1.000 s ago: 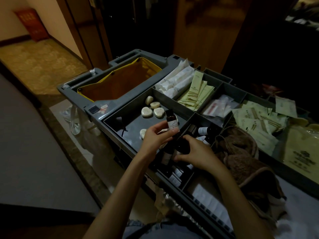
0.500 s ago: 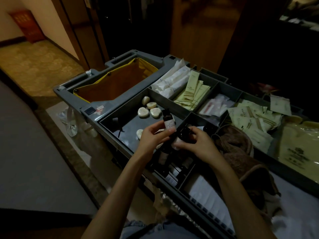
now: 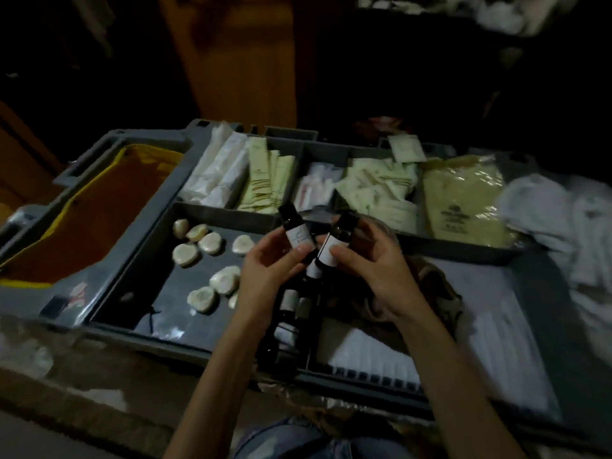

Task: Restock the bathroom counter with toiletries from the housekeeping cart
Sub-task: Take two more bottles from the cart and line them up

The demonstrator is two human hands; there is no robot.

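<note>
The grey plastic cart [image 3: 139, 339] lies below me, its top split into trays. On the left an orange bag [image 3: 99, 220] with a yellow edge hangs open in its well. The back row holds long white packets [image 3: 218, 173], pale striped sachets [image 3: 265, 180], a loose heap of square cream sachets [image 3: 381, 190] and one large crinkly yellow pouch [image 3: 463, 197]. In the flat tray just left of my hands, round off-white soaps [image 3: 185, 254] lie scattered, smooth and pebble-shaped. Right below my wrists more dark bottles [image 3: 289, 299] lie in a narrow slot, partly hidden by my hands. A brown cloth [image 3: 437, 286] is bunched behind my right wrist, and white linen [image 3: 563, 220] is heaped on the far right, blurred. I hold two small dark bottles above the slot, both round with black caps and pale paper labels. My left hand [image 3: 268, 270] is palm up, with fingers curled behind the left bottle [image 3: 296, 231] and the thumb pressed on its label; it tilts slightly left. My right hand [image 3: 367, 270] wraps round the right bottle [image 3: 334, 243], thumb on the label, and that bottle leans to the right. The two bottles sit just beside each other; I cannot tell whether they touch.
</note>
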